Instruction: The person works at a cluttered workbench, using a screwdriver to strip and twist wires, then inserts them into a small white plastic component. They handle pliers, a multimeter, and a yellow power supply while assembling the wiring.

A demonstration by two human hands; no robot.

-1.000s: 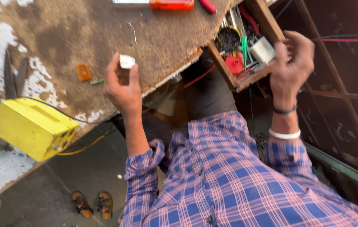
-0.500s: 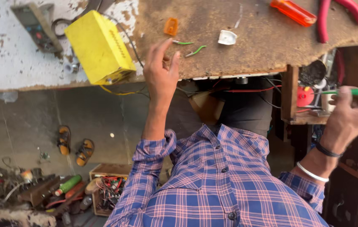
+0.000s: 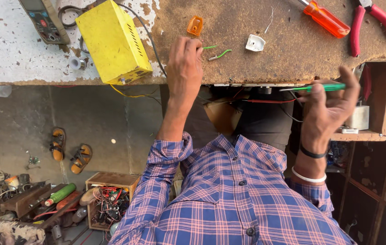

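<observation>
Since the earlier frame the right hand (image 3: 326,106) has risen, fingers closed on a green screwdriver (image 3: 322,87), while the left hand (image 3: 184,68), empty and loosely open, rests by untouched green wire pieces (image 3: 215,51) on the workbench (image 3: 283,63).

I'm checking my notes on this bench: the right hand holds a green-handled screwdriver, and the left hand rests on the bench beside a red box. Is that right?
Not quite. The box is yellow, not red, as the head view shows. The rest stands: the right hand holds the green-handled screwdriver, and the left hand rests on the bench beside that box.
</observation>
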